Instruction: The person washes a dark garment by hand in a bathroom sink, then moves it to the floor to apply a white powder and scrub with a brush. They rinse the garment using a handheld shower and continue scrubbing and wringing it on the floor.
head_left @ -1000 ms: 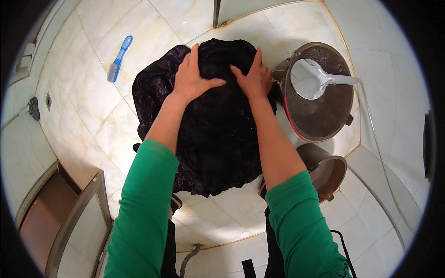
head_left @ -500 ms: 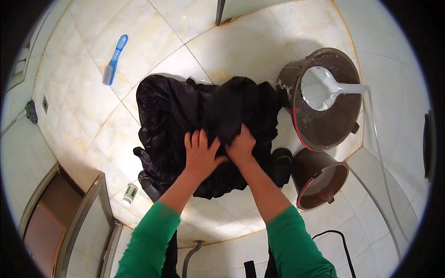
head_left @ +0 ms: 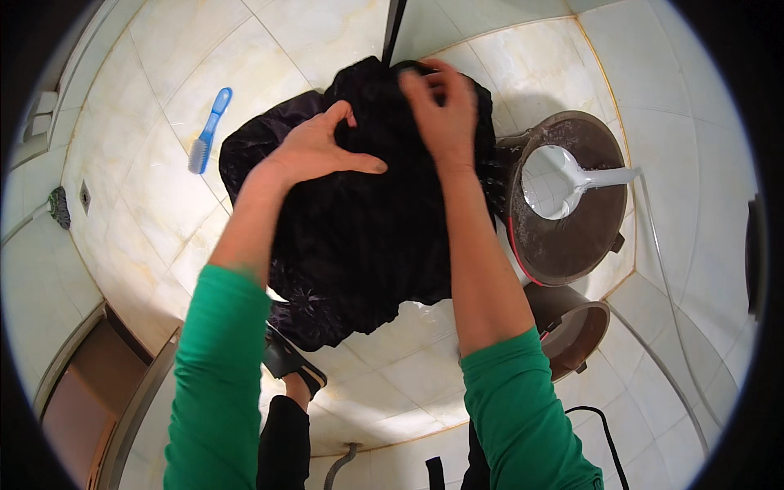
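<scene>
One black cloth [head_left: 367,237] — longest near-to-far

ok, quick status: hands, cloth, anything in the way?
Left hand on black cloth, thumb spread. Right hand at its far end, blurred, grip unclear. Big bucket close on the right.

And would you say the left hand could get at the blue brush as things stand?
Probably yes: only black cloth and floor tiles seem to separate the left hand from the blue brush.

Tiled bathroom, marbled floor [head_left: 159,220], white shower head [head_left: 550,181] with hose, brown buckets [head_left: 563,255] by the wall [head_left: 694,171]
</scene>
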